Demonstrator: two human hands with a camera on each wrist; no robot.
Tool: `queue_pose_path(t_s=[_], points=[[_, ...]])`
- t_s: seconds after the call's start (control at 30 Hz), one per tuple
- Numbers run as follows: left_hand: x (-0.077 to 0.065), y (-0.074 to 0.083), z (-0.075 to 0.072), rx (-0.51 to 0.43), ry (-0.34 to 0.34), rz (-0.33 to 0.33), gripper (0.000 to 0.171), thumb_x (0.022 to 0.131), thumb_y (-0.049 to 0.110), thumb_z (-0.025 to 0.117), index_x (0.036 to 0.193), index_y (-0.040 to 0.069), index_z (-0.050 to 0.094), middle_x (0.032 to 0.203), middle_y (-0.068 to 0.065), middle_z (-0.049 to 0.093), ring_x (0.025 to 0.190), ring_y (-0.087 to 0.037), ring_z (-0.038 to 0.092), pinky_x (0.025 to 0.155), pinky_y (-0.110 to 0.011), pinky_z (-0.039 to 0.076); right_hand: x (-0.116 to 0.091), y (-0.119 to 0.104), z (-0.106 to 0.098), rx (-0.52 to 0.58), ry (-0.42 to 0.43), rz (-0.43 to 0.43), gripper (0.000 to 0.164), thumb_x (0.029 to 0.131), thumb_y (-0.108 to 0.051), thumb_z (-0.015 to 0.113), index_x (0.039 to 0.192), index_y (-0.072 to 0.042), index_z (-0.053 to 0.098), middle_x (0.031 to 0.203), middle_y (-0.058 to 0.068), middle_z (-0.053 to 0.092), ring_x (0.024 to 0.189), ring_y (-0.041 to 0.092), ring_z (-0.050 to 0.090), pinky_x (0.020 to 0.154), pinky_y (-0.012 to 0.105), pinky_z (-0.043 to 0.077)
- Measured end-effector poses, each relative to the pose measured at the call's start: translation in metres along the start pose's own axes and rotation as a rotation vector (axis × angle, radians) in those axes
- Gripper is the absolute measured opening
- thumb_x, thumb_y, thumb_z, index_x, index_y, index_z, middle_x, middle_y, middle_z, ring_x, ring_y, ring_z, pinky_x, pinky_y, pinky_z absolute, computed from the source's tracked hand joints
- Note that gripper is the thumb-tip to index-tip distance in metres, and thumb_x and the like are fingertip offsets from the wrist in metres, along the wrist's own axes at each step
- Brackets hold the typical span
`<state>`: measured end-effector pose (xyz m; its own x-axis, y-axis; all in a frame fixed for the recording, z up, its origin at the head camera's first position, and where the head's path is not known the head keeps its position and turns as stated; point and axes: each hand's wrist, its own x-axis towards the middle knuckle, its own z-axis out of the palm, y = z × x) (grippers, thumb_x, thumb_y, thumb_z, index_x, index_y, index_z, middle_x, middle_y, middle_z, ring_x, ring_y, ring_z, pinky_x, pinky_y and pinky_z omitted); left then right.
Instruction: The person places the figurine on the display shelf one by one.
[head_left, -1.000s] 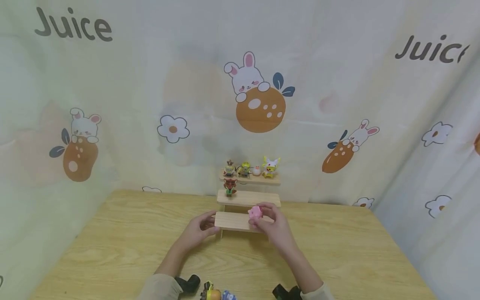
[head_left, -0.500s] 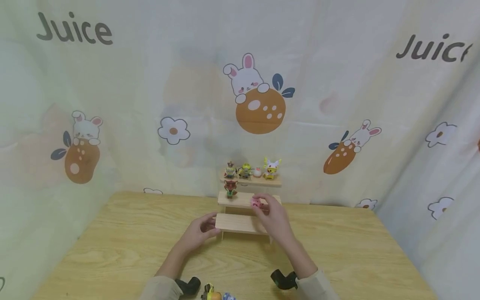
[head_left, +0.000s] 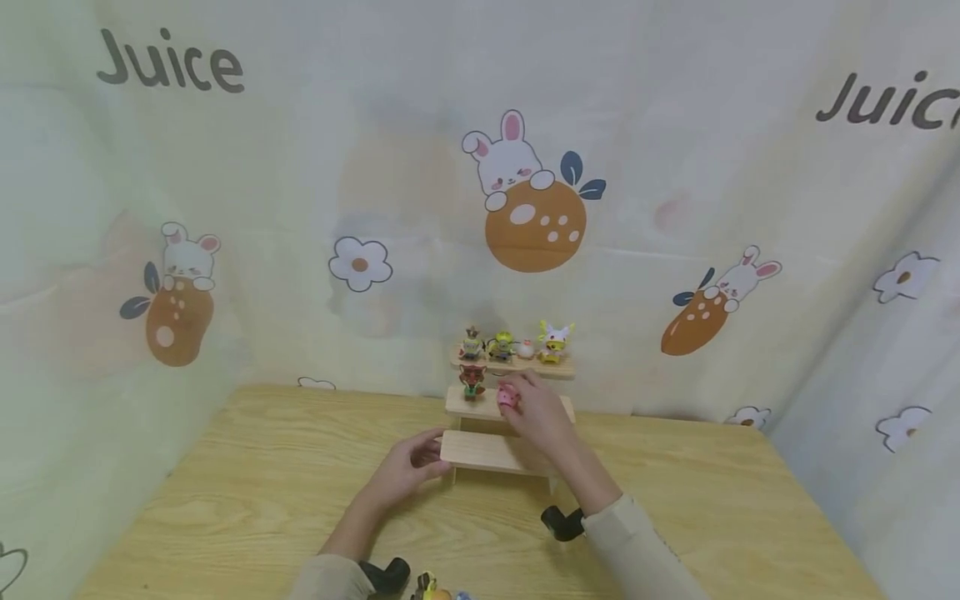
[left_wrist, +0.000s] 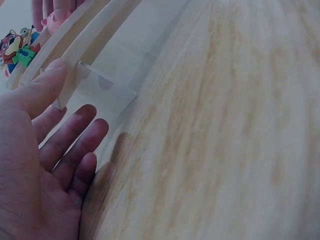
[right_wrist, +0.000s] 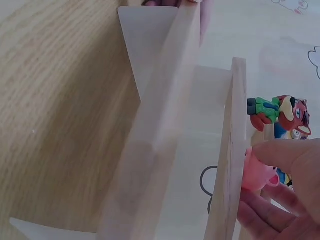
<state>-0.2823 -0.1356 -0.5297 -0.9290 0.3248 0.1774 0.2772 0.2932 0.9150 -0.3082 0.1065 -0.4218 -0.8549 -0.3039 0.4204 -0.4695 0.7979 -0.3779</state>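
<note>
My right hand (head_left: 542, 408) pinches a pink pig figurine (head_left: 507, 395) at the middle step of a small wooden tiered display stand (head_left: 491, 451). In the right wrist view the pig (right_wrist: 256, 172) is right at the board, between thumb and fingers. A red fox figurine (head_left: 472, 382) in green stands on that step, left of the pig. My left hand (head_left: 401, 471) holds the left end of the lowest step, thumb and index finger at the board (left_wrist: 95, 37), other fingers loosely bent beside the clear side support (left_wrist: 107, 87).
Several small figurines line the top step, among them a white-and-yellow one (head_left: 553, 343) and a small white one (head_left: 526, 348). More figurines (head_left: 429, 587) lie at the table's near edge. Black angled pieces (head_left: 562, 523) sit at both wrists. A printed curtain (head_left: 420, 167) hangs behind.
My right hand has carried the pig from above the lowest step back to the middle step, right of the fox. The left hand keeps its hold on the stand.
</note>
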Motion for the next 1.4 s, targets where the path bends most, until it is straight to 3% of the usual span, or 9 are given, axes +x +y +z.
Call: queue_pose_path(t_s=[0.17,0.37,0.63,0.93,1.17,1.4], points=[[0.001,-0.001,0.002,-0.005,0.008,0.003,0.061,0.086,0.019,0.070,0.139,0.001,0.045,0.114,-0.015,0.065,0.101,-0.026,0.061,0.084,-0.027,0.048,0.005,0.000,-0.001,0.021,-0.054,0.067,0.040,0.082,-0.021,0.074,0.119,-0.012,0.064,0.120,0.007,0.058,0.102,0.025,0.060,0.087,0.040,0.051],[0.001,-0.001,0.001,0.002,0.003,0.003,0.062,0.086,0.024,0.070,0.139,0.003,0.046,0.113,-0.013,0.066,0.100,-0.023,0.061,0.083,-0.025,0.048,0.006,-0.004,0.000,0.061,-0.066,0.108,0.038,0.082,-0.022,0.074,0.118,-0.012,0.065,0.120,0.006,0.060,0.100,0.025,0.061,0.085,0.040,0.052],[0.000,0.003,0.001,0.015,-0.014,0.005,0.062,0.087,0.020,0.069,0.139,-0.001,0.044,0.114,-0.016,0.065,0.101,-0.025,0.061,0.083,-0.026,0.048,0.004,-0.002,0.003,0.041,-0.049,0.071,0.034,0.081,-0.021,0.074,0.112,-0.010,0.068,0.122,0.008,0.063,0.113,0.031,0.058,0.097,0.045,0.046],[-0.001,0.001,0.000,0.013,0.001,0.005,0.063,0.086,0.028,0.070,0.139,0.003,0.046,0.113,-0.013,0.066,0.100,-0.023,0.061,0.083,-0.026,0.048,0.002,-0.002,0.005,0.064,-0.018,0.079,0.031,0.080,-0.018,0.075,0.110,-0.012,0.069,0.120,0.006,0.063,0.112,0.028,0.059,0.096,0.043,0.047],[-0.001,-0.001,0.002,0.012,0.003,0.003,0.063,0.085,0.028,0.071,0.138,0.004,0.047,0.113,-0.012,0.066,0.100,-0.021,0.062,0.083,-0.025,0.048,-0.004,-0.004,-0.001,0.057,-0.012,0.065,0.039,0.080,-0.018,0.076,0.118,-0.012,0.066,0.123,0.007,0.062,0.112,0.029,0.059,0.096,0.044,0.047],[0.001,0.000,0.001,0.023,0.005,0.024,0.063,0.085,0.026,0.071,0.138,0.002,0.046,0.112,-0.015,0.066,0.099,-0.022,0.062,0.083,-0.025,0.049,-0.034,-0.009,-0.016,0.239,0.042,0.129,0.033,0.083,-0.013,0.073,0.115,-0.012,0.067,0.117,0.007,0.063,0.103,0.027,0.064,0.085,0.038,0.054]])
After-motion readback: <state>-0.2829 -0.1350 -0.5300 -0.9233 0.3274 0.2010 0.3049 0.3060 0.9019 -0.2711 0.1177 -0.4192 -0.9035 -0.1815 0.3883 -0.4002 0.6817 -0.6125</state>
